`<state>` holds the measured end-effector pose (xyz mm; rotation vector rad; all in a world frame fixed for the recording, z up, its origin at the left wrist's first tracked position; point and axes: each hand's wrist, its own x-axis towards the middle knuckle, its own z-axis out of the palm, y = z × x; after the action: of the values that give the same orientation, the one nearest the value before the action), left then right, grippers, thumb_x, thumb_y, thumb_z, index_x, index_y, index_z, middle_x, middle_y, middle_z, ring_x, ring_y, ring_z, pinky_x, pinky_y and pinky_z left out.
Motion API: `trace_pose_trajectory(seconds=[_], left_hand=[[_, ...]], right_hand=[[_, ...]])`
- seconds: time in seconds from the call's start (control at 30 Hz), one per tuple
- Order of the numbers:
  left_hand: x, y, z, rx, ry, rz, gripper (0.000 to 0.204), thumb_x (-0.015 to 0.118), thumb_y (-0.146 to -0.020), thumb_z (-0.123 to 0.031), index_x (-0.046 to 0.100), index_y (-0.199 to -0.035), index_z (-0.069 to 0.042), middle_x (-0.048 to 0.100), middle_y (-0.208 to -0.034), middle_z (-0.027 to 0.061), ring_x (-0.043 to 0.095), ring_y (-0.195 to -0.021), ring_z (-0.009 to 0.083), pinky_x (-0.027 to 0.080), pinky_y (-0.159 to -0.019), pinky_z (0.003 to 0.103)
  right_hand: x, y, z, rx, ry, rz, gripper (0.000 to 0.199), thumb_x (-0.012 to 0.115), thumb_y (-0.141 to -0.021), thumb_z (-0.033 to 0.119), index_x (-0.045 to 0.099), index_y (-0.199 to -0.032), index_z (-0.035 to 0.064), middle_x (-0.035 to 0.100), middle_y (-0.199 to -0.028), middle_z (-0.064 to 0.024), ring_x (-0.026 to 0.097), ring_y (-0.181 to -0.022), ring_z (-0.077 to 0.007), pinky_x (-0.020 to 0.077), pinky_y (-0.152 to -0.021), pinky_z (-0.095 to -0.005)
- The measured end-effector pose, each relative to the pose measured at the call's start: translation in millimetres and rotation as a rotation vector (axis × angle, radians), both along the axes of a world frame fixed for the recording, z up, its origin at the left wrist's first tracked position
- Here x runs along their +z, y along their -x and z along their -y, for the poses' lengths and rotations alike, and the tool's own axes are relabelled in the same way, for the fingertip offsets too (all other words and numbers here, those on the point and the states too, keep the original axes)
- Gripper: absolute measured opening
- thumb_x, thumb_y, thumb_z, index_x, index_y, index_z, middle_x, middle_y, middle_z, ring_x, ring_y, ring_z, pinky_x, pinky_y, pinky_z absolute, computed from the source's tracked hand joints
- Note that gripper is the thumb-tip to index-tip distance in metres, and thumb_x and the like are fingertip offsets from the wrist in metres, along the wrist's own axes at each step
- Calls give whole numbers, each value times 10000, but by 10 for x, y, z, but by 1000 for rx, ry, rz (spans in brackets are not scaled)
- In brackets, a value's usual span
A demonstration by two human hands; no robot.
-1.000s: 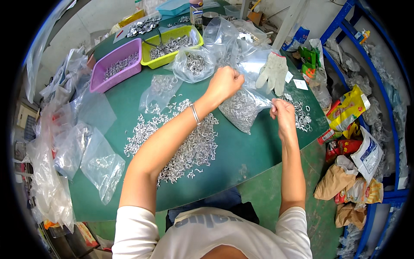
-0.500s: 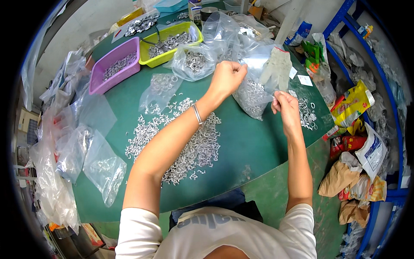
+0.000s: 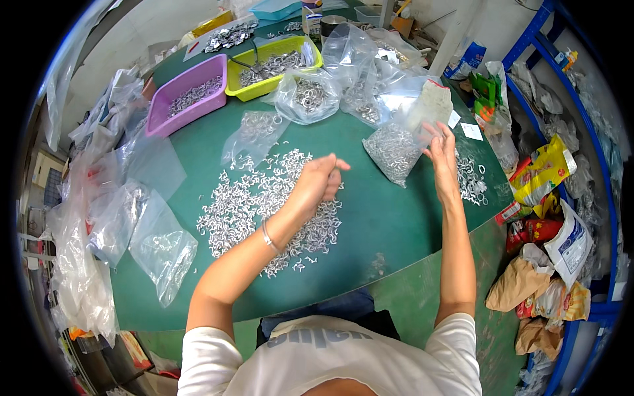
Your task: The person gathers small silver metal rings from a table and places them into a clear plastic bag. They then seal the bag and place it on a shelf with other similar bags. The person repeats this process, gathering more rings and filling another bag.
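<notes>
Over the right side of a loose pile of small curved silver metal pieces hovers my left hand. Its fingers are loosely bent and a little apart, with nothing visible in them. To the right, a clear plastic bag full of similar small metal pieces rests on the green table. My right hand is beside the bag's right edge, fingers spread and holding nothing. Behind that hand lies a pale work glove, partly over the bag's upper end.
A purple tray and a lime-green tray hold metal parts at the back, beside an opened bag of rings. Loose rings lie right. Empty plastic bags cover the left edge; blue shelving stands right.
My left hand has let go of the bag's upper part and come down and nearer, over the pile. My right hand has released the bag's edge and spread its fingers. The bag has slumped.
</notes>
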<state>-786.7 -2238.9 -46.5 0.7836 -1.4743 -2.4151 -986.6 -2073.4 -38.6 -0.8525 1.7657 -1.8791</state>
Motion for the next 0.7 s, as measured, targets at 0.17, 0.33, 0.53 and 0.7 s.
trace_pose_trajectory(seconds=[0.17, 0.33, 0.53, 0.7], left_hand=[[-29, -420, -178, -32, -150, 32, 227, 377, -947, -165, 551, -927, -21, 313, -592, -66, 235, -486, 45, 195, -424, 213], [-96, -754, -346, -7, -207, 26, 226, 376, -949, -160, 556, -934, -25, 304, -603, -67, 232, -502, 46, 191, -442, 211], [-240, -962, -474, 30, -246, 65, 229, 382, -954, -179, 553, -931, -27, 303, -594, -67, 229, -496, 45, 194, -442, 211], [-291, -1057, -467, 68, -280, 56, 232, 377, -953, -171, 552, -931, -21, 304, -593, -66, 226, -489, 42, 190, -436, 206]], right_hand=[[-331, 89, 170, -115, 10, -30, 973, 755, -727, 314, 125, -1411, 29, 349, -1358, -189, 361, -1245, -276, 273, -1038, -382], [-546, 153, 362, -401, -80, 100, 990, 810, -660, 218, 178, -1374, -50, 408, -1306, -198, 430, -1175, -257, 349, -980, -333], [-759, 364, 481, -554, 97, 197, 171, 585, -868, 99, 646, -931, -48, 644, -900, -73, 575, -828, -140, 445, -784, -275], [-737, 361, 559, -513, 228, 54, 180, 512, -905, 70, 650, -899, -45, 650, -894, -79, 578, -830, -137, 443, -801, -276]])
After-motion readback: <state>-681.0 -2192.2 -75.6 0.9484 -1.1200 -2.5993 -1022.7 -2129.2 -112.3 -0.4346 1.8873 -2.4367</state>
